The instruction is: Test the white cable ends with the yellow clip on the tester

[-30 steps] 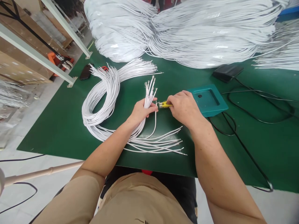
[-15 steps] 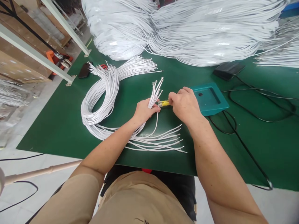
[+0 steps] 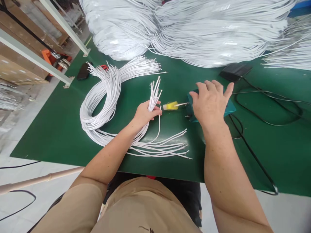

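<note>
The left hand [image 3: 145, 112] has its grip closed around a bundle of white cables [image 3: 152, 102], whose metal-tipped ends stand up above the fingers. One single cable [image 3: 159, 126] bends up from the bench [image 3: 55, 136] to the fingertips of this hand, and its upper end is close to the tip of a yellow piece [image 3: 172, 105]. Whether they are touching, I cannot tell. The yellow piece is joined by a thin metal rod [image 3: 181, 104] to the teal device [image 3: 230, 108], which is situated to the right on the bench.

The right hand [image 3: 211, 97] lies over this device with palm down; its grip is wide, the thumb and the fingers being spread. What is under the palm, I cannot see.

The held cables belong to a thick coil [image 3: 88, 119] at the left, and other cable ends [image 3: 177, 147] lie loose near the front edge. Behind, a large heap of white cables [image 3: 218, 32] occupies the far side, with a black device [image 3: 235, 72] just before it.
</note>
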Demonstrator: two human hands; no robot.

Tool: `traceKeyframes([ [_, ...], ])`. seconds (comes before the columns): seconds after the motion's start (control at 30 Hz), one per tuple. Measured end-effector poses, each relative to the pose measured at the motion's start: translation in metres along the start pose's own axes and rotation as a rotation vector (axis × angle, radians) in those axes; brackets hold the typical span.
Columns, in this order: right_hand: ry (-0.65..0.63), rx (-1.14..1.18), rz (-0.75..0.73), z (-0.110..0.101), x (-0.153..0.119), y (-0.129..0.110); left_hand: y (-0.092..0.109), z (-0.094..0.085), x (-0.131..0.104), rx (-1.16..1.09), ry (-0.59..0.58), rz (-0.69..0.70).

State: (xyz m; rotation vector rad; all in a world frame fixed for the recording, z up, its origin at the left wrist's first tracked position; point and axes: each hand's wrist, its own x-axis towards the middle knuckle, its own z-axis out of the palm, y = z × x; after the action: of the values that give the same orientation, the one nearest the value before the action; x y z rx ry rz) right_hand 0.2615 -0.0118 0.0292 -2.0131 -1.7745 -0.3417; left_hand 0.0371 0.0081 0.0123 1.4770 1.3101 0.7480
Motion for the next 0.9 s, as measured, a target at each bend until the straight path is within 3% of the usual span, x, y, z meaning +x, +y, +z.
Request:
traceKeyframes([
  [0.1, 0.057, 0.113, -0.078, -0.008, 0.000, -0.014, 0.001, -0.003, -0.003, -0.092, -0.006, 0.016],
  [0.17, 0.002, 0.268, -0.235, -0.013, -0.005, -0.032, -0.001, -0.004, -0.004, -0.174, -0.002, 0.049],
  [0.27, -0.310, 0.484, -0.624, -0.016, -0.020, -0.063, -0.005, -0.004, -0.004, -0.338, -0.004, 0.094],
  [0.37, -0.585, 0.437, -0.822, -0.015, -0.038, -0.087, -0.007, -0.006, -0.003, -0.409, -0.008, 0.078],
  [0.47, -0.811, 0.428, -0.701, -0.017, -0.046, -0.094, -0.006, -0.008, -0.004, -0.392, 0.049, 0.023],
  [0.57, -1.126, 0.658, -0.440, -0.022, -0.040, -0.086, -0.006, -0.008, -0.005, -0.320, 0.089, 0.007],
  [0.6, -1.162, 0.744, -0.328, -0.022, -0.036, -0.082, -0.007, -0.008, -0.005, -0.297, 0.092, 0.022],
  [0.67, -0.997, 0.891, -0.070, -0.021, -0.025, -0.073, -0.008, -0.007, -0.007, -0.261, 0.086, 0.058],
  [0.77, -0.548, 1.071, 0.256, -0.015, -0.013, -0.063, -0.008, -0.005, -0.011, -0.205, 0.060, 0.092],
  [0.83, -0.441, 1.233, 0.366, -0.010, -0.010, -0.060, -0.006, -0.005, -0.014, -0.175, 0.020, 0.094],
  [0.9, -0.432, 1.382, 0.401, -0.006, -0.009, -0.060, -0.003, -0.004, -0.016, -0.180, -0.030, 0.096],
])
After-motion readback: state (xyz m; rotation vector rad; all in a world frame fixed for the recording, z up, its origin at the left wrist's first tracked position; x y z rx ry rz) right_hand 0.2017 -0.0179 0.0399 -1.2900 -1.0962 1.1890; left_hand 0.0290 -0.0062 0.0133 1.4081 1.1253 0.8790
